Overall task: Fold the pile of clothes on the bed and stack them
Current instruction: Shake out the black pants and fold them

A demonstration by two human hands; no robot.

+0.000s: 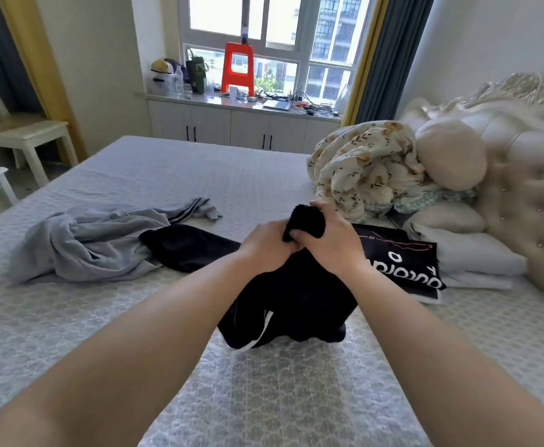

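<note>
A black garment with a white stripe (296, 301) hangs bunched above the grey bed (135, 317). My left hand (265, 241) and my right hand (330, 240) both grip its top edge, close together. To the left, a crumpled grey garment with dark stripes (96, 237) lies on the bed, partly over another black garment (190, 250). A folded black shirt with white lettering (403, 262) lies flat to the right, behind my right wrist.
A floral duvet (364, 169) and pillows (451, 156) are heaped at the padded headboard (522, 175) on the right. White stools (28, 137) stand left of the bed. A cluttered window cabinet (231, 121) with a red stool (238, 69) is behind.
</note>
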